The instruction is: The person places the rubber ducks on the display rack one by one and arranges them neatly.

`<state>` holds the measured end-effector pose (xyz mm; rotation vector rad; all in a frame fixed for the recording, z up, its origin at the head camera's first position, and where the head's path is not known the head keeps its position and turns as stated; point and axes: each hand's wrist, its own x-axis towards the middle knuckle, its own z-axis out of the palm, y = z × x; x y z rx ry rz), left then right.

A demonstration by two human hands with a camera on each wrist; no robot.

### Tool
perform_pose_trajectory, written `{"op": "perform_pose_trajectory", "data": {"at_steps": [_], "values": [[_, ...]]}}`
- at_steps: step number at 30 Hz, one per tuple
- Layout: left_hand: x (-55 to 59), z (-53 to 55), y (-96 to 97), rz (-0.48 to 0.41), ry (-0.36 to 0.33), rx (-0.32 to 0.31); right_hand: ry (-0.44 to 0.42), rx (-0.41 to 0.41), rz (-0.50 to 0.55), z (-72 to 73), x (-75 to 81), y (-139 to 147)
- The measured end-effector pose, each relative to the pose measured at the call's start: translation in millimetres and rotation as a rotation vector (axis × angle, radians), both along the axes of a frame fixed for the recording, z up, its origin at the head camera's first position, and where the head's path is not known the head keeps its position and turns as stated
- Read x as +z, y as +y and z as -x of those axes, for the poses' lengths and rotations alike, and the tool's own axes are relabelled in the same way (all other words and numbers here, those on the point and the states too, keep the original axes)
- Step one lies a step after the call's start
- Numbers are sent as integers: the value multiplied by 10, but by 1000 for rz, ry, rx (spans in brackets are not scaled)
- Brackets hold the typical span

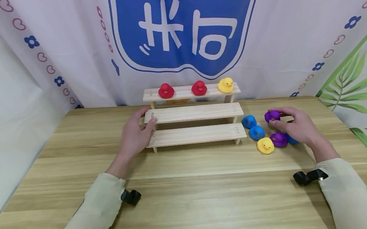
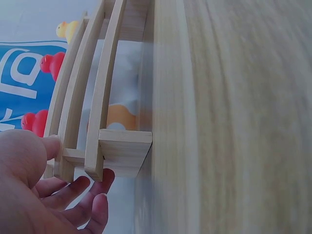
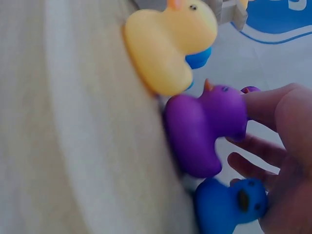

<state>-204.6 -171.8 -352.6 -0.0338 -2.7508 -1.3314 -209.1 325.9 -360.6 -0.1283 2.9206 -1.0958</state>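
My left hand (image 1: 135,132) grips the left end of a three-tier wooden rack (image 1: 193,113), thumb on the middle shelf. The left wrist view shows the rack's end (image 2: 126,151) beside those fingers. Between thumb and fingers my right hand (image 1: 297,125) pinches a purple rubber duck (image 1: 272,116) above the table; in the right wrist view this duck is mostly hidden. Below that hand lie another purple duck (image 1: 278,140), a yellow duck (image 1: 265,145) and a partly covered blue duck (image 3: 226,207). Two blue ducks (image 1: 257,132) sit near the rack's right end.
On the top shelf stand two red ducks (image 1: 166,91) and a yellow duck (image 1: 225,85). The wood-grain table (image 1: 196,199) extends in front of the rack. A white curtain with a blue printed panel (image 1: 186,28) hangs behind it.
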Motion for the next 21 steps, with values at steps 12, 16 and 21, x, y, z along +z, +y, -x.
{"op": "perform_pose_trajectory", "data": {"at_steps": [12, 16, 21], "values": [[-27, 5, -5, 1, -5, 4, 95, 29, 15, -57, 242, -370], [-17, 10, -3, 6, -8, 10, 143, 72, 29, -54, 292, -491], [-7, 19, 2, 10, -7, 13, 163, 88, 68, -53, 363, -642]]}}
